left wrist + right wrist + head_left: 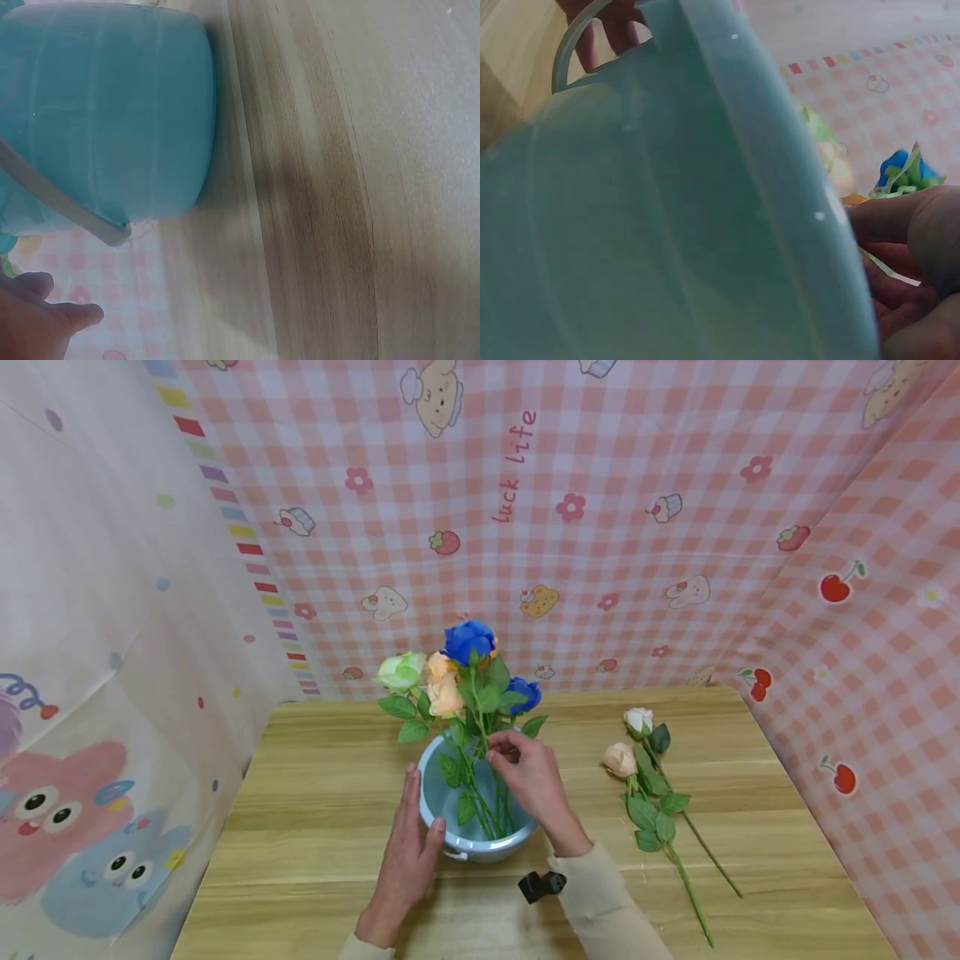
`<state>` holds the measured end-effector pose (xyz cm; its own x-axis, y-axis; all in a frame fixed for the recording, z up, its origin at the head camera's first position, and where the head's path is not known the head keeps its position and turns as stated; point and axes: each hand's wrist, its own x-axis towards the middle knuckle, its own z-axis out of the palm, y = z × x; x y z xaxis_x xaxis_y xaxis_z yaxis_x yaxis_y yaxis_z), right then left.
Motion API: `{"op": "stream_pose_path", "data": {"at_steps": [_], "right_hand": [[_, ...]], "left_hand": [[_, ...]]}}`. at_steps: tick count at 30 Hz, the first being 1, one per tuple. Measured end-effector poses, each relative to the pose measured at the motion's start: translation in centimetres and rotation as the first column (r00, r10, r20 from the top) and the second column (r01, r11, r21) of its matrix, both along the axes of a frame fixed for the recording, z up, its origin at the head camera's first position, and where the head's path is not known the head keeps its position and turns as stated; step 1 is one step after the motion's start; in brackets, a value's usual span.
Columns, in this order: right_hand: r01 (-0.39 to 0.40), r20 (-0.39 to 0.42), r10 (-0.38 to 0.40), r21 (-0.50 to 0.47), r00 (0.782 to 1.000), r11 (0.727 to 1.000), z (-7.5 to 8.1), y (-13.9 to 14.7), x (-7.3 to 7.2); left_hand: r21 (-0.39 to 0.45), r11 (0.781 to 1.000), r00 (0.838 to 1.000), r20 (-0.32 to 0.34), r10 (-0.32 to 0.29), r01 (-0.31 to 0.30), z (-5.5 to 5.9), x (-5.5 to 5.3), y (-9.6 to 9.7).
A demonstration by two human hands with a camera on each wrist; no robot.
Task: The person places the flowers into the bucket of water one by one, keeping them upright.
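A light-blue bucket (480,852) stands on the table, holding several artificial roses. A tall blue rose (469,642) rises over peach roses (445,695) and a pale green rose (401,671); a lower blue rose (525,695) leans right. My right hand (529,777) reaches over the rim, thumb and forefinger pinching a green stem that appears to run up to the tall blue rose. In the right wrist view, part of the stem (889,270) shows by the fingers. My left hand (408,852) rests along the bucket's left side, fingers extended.
On the table (300,827) to the right lie a white rose (639,721) and a peach rose (620,760), stems toward the front. A small black device (542,887) is beside my right sleeve. Checked cloth (622,460) hangs behind; a printed sheet hangs left.
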<state>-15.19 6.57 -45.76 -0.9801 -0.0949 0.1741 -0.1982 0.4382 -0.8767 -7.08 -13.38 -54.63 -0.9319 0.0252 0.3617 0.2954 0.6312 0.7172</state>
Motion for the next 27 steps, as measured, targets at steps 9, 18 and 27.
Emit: {"op": "stream_pose_path", "data": {"at_steps": [9, 18, 27], "right_hand": [[0.004, 0.051, -0.013, 0.16, 0.999, 0.987, -0.5, -0.4, -0.8], [0.004, 0.022, -0.01, 0.265, 1.0, 0.964, -0.5, -0.7, -0.7], [-0.003, -0.009, 0.005, 0.239, 1.0, 0.971, -0.2, -0.1, 0.3]], "left_hand": [[-0.001, 1.0, 1.0, -0.001, 0.001, -0.001, -0.1, -0.1, 0.0], [-0.021, 1.0, 1.0, -0.026, 0.007, -0.008, -0.3, -0.2, -0.1], [-0.014, 1.0, 1.0, -0.012, 0.005, -0.005, -0.3, -0.1, -0.1]]}}
